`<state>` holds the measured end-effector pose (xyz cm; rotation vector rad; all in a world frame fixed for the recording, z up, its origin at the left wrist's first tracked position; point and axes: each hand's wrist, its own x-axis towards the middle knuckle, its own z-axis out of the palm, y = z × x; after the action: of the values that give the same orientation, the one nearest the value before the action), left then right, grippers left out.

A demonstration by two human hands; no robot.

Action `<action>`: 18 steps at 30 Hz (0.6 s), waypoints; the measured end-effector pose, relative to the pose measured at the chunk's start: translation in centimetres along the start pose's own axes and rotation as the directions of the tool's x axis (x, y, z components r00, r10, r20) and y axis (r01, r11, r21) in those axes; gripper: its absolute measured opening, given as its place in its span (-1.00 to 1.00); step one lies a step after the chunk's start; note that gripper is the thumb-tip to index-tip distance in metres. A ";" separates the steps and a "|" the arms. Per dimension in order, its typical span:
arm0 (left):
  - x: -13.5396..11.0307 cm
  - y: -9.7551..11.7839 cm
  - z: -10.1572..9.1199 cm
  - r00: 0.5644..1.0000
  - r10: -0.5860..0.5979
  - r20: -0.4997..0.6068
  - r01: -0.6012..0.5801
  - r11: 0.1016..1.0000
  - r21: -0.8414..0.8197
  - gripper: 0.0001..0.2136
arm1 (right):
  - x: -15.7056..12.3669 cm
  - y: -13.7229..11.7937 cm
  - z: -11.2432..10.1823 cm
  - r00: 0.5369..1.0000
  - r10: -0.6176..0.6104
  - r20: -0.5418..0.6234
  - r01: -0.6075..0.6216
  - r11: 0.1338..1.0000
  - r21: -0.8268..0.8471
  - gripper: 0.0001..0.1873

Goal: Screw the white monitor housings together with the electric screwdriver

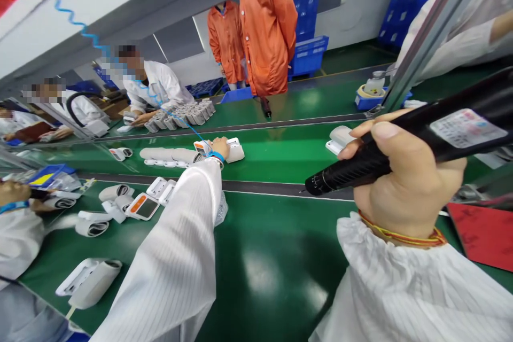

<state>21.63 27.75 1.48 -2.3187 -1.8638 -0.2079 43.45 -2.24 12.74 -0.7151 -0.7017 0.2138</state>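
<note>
My right hand [404,181] is wrapped around a black electric screwdriver [360,163], its bit pointing left above the green bench. On the green conveyor belt, my outstretched left hand [219,147] grips a wrist blood pressure monitor [235,150] with a grey cuff; the fingertips are partly hidden. Just left of that hand lies a row of similar monitors [170,156] with rolled cuffs. Nearer me, beside my left sleeve, a monitor with an orange-trimmed screen [142,206] rests on the bench. Another cuffed monitor [340,139] sits on the belt beyond the screwdriver.
More cuffed monitors [90,280] lie on the left of the bench, near a co-worker's hand [14,195] holding a dark tool. A red mat [483,235] is at right. A slanted metal post [428,32] rises there. A blue coiled cord [90,37] hangs at upper left.
</note>
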 end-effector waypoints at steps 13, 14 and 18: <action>1.3 -5.2 -0.4 0.991 0.028 0.130 -0.039 0.996 0.085 -0.58 | -0.4 0.3 0.7 1.000 0.021 -0.017 -0.021 0.999 0.035 -0.88; 1.2 -4.9 -0.4 0.990 0.051 0.130 -0.061 0.995 0.078 -0.60 | -0.3 0.3 0.7 1.000 0.021 -0.017 -0.020 0.999 0.041 -0.89; 0.5 -3.0 -0.4 0.986 0.134 0.100 -0.140 0.989 0.047 -0.63 | -0.3 0.1 0.6 1.000 -0.008 -0.004 0.008 0.998 0.056 -0.91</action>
<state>18.78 28.82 2.07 -2.4485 -1.7191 -0.0290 42.85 -1.97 12.83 -0.6590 -0.6923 0.2240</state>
